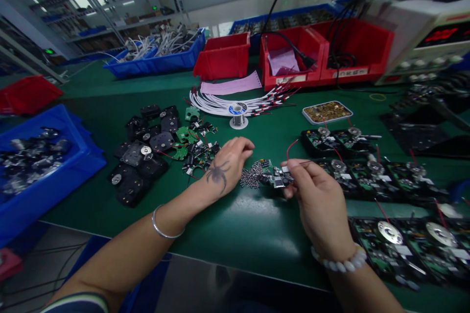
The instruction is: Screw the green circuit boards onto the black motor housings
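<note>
A circuit board is pinched in the right grip beside screws, mid-frame; the left grip's hold cannot be told; black housings are crowded at right

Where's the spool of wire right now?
In the head camera's view, the spool stands near the centre on the green table, beyond the left hand and in front of the white cables.

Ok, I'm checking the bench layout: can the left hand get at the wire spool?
Probably yes: the wire spool stands just beyond the left hand, with nothing visible in the way.
</note>
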The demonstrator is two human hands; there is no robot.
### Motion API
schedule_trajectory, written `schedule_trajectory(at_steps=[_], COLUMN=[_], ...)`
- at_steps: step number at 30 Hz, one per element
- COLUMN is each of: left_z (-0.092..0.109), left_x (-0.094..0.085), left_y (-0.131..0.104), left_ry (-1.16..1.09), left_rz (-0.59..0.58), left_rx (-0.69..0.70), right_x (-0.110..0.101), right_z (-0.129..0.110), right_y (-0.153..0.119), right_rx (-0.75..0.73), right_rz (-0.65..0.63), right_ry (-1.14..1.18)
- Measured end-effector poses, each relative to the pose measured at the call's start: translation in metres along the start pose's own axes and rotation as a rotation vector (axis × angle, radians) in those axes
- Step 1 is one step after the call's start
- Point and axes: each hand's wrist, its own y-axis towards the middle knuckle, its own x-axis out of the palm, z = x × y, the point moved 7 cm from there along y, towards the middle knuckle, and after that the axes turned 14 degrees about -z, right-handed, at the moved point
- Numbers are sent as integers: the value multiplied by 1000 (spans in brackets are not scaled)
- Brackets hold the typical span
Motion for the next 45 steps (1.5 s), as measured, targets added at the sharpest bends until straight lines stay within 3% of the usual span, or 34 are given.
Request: schedule_trajectory(at_steps=[4,9,22,24,26,28,31,33,39,45], left_z=[25,45,55,45,24,1,-22,-29,-16,-5], left_x=[-19,-10,-8,-14,-23,-22,-9,-3,13,16], left_y=[-10,-17,-21,-16,-8,-3,-7,-10,-10,-7], left_ry=[-196,-162,44,3,-117,-188,-62,30,47,101], left_rz=[123,73,84,74,34,-132,-462,-541,-478,-422], left_rx=[204,410,565,501,327,142,-22,-78,13,49], right_x=[2,5,10,7,2,-1,-2,-1,-1,-1], right_z=[2,6,5,4,2,1,1,2,1,-1], right_y=[0,2,2,2,3,2,2,2,3,2], right_rx=[30,59,78,57,27,7,1,-4,-12,-4], right_rz=[-31,-68,-99,-54,16,54,51,44,53,58], right_ry=[33,102,200,241,270,275,271,264,261,244])
